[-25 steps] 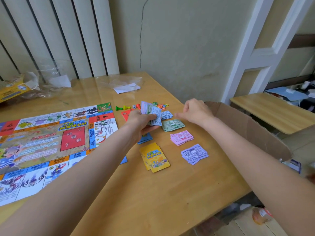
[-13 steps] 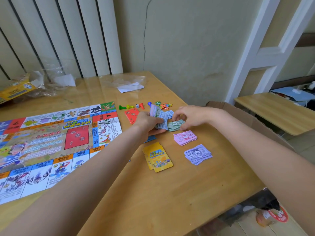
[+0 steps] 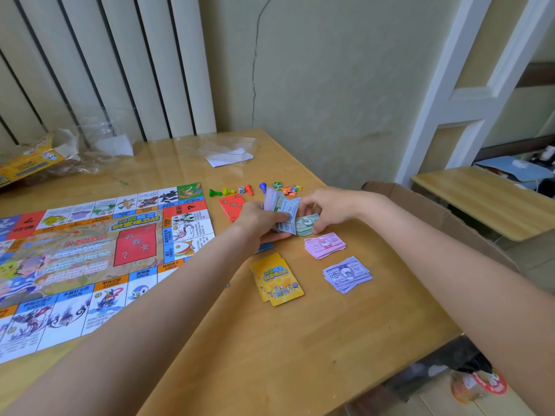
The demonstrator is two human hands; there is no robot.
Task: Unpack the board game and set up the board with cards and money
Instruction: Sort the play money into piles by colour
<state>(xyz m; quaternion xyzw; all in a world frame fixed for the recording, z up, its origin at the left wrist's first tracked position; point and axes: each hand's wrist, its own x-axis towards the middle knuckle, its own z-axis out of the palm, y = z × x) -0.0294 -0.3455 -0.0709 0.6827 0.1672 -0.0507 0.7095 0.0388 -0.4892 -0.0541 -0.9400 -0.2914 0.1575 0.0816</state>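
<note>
— Sorting banknotes, that's my read from the head view. My left hand (image 3: 264,219) grips a fanned wad of blue-grey notes (image 3: 282,210), thumb across the front, held just above the table (image 3: 270,340).

— And the right?

— My right hand (image 3: 326,208) has its fingers curled down onto the green note pile (image 3: 306,225). It looks like a pinch on the top notes, though the fingertips are partly hidden by the fan.

— What does the next move turn on?

— The green pile lies directly below and just right of the fan, touching its lower edge, long axis running roughly left to right. The right hand is plainly the nearer one (it is already on the pile). I'd judge the next note gets pulled off the fan rightward.

— The rest of the money?

— Pink notes (image 3: 324,244) and purple notes (image 3: 347,274) sit nearer me, apart from each other. Yellow cards (image 3: 277,280) lie left of the purple, red cards (image 3: 231,207) beyond the left hand.

— Board?

— The game board (image 3: 90,259) is unfolded flat at left; pawns (image 3: 231,192) and a die (image 3: 241,190) lie off its far right corner.
</note>
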